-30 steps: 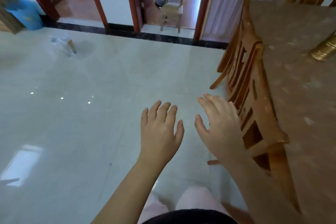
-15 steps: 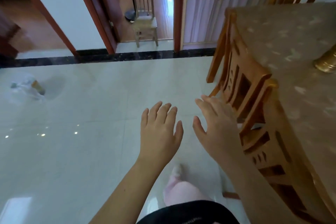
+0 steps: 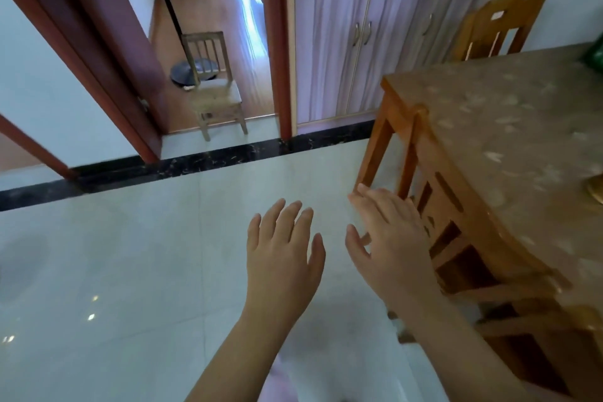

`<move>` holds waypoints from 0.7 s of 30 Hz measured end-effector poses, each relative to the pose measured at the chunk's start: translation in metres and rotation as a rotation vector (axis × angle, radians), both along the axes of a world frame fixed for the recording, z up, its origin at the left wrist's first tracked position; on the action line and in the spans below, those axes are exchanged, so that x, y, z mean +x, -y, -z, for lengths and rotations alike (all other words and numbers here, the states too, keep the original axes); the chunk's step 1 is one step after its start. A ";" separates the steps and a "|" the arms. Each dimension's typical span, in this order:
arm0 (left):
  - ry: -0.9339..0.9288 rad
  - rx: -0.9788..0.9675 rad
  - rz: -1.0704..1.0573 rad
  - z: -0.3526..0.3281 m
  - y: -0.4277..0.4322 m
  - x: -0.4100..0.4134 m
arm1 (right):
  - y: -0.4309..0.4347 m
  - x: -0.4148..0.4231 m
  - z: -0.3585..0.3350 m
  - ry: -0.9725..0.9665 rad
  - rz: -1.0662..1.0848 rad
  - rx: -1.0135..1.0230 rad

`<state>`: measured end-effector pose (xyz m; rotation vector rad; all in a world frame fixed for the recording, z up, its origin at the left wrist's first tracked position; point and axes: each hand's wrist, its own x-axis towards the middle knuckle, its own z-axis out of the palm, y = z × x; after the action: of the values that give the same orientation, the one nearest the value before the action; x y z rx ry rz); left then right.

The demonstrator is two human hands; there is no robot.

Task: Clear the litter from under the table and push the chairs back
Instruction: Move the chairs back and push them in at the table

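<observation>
the table (image 3: 496, 127) fills the right, a wooden chair (image 3: 456, 202) tucked against its left edge. the right hand (image 3: 391, 238) sits beside the chair back (contact unclear), fingers straight, close together; left hand (image 3: 284, 258), further left, fingers slightly spread.

Setting: a home dining room. Evidence: a wooden dining table (image 3: 509, 127) on the right with matching wooden chairs (image 3: 456, 238) pushed against it; glossy pale floor tiles (image 3: 114, 254); a built-in cupboard (image 3: 375, 52) at the far wall; a doorway (image 3: 212, 42) to a wood-floored room holding a small chair (image 3: 215, 91).
</observation>
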<state>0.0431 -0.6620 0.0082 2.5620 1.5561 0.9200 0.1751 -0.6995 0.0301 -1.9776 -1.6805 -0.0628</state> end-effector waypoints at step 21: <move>-0.009 0.044 0.483 0.009 -0.416 0.097 | -0.358 0.081 0.004 -0.037 0.431 -0.119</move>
<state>0.1401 -0.2456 -0.0005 2.7759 0.8504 0.8862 0.2557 -0.3418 0.0262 -2.3844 -1.2334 -0.0825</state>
